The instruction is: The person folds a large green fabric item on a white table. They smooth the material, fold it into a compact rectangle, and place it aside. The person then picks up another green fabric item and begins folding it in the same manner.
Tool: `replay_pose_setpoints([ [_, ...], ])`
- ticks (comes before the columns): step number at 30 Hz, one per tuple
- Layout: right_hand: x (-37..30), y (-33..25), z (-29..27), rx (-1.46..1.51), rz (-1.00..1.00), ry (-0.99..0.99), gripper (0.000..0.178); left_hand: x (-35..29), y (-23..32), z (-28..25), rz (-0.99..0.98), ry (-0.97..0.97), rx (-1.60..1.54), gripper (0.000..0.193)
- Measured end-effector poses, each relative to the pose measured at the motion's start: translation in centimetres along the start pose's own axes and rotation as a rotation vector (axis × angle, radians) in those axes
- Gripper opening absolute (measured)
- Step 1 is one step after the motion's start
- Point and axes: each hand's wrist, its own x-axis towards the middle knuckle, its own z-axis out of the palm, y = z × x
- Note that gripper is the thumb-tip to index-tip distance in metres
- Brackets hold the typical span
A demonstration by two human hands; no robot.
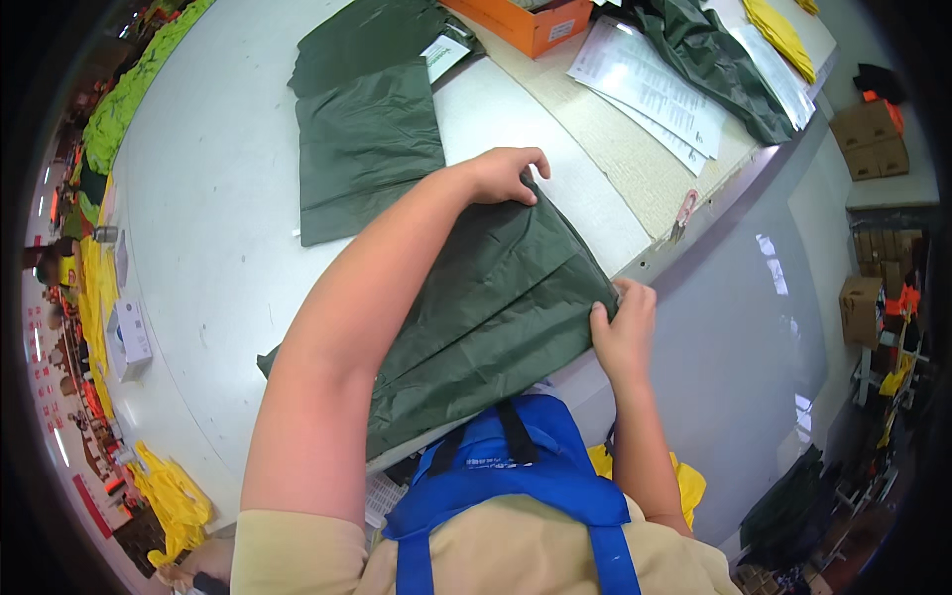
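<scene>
A folded piece of dark green, thin, crinkled fabric (486, 288) lies across the near edge of the white table, in front of my body. My left hand (504, 177) reaches over it and grips its far edge, thumb on the cloth and fingers bent over the side. At the right corner, my right hand (627, 327) pinches the same fabric between thumb and fingers. My left forearm hides part of the cloth. Just beyond lies a second folded dark green piece (367, 134), flat, with a white printed label (444, 57) on it.
Printed sheets (654, 84), an orange box (531, 22) and another dark green bundle (719, 64) occupy the far right of the table (213, 278). Yellow fabric (164, 496) and a white box (129, 337) sit along the left. Cardboard boxes (865, 139) stand beyond the right aisle.
</scene>
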Motion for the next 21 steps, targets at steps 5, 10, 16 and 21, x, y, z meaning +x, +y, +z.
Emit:
replay_pose_setpoints([
  [5,6.9,-6.0,1.8,0.113,-0.116,-0.024,0.036,-0.9,-0.1,0.5,0.072,0.085,-0.01,0.045],
  [10,8.8,-5.8,6.3,-0.15,-0.221,-0.025,0.028,-9.2,1.2,2.9,0.183,0.67,0.129,0.065],
  [16,11.7,-2.6,7.5,0.217,-0.239,-0.07,0.024,-36.5,-5.0,12.4,-0.547,1.161,0.491,0.062],
  [21,10.6,-6.7,6.4,-0.163,-0.067,-0.138,0.025,-43.0,-8.9,22.2,-0.809,1.015,0.333,0.068],
])
